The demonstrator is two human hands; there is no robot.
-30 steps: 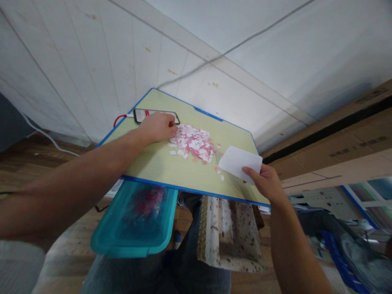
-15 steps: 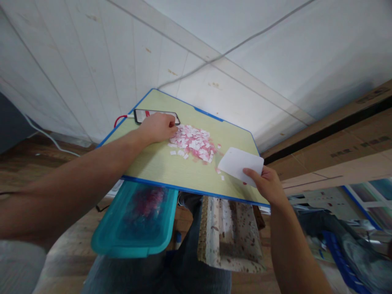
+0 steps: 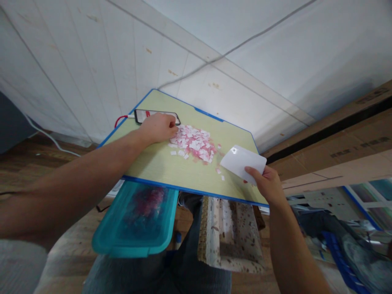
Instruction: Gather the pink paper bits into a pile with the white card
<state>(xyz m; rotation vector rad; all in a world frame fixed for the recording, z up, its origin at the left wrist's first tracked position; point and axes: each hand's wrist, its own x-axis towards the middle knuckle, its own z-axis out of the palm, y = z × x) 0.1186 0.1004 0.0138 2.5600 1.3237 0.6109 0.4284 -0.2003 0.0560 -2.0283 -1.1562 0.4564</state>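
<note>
My right hand (image 3: 266,181) grips the near right corner of a white flat card (image 3: 241,160), thumb on top, held tilted over the board's right side. My left hand (image 3: 161,127) is closed, fingertips pinched at the left edge of a pile of small pink and white square pieces (image 3: 196,142); whatever is between them is too small or hidden to make out. Just behind that hand lies a phone (image 3: 141,116), partly covered by it. A few loose white squares (image 3: 222,178) lie between the pile and the card.
The pale yellow board (image 3: 165,173) has a blue rim. Below its front edge are a teal bin (image 3: 165,234) with reddish contents and a speckled trough-like box (image 3: 232,255). Cardboard boxes (image 3: 330,151) stand at right; a white wall (image 3: 122,53) rises behind. A red cable (image 3: 118,120) reaches the phone.
My right hand has shifted the card slightly to the right and tilted it, so it now catches a glint. My left hand has hardly moved.
</note>
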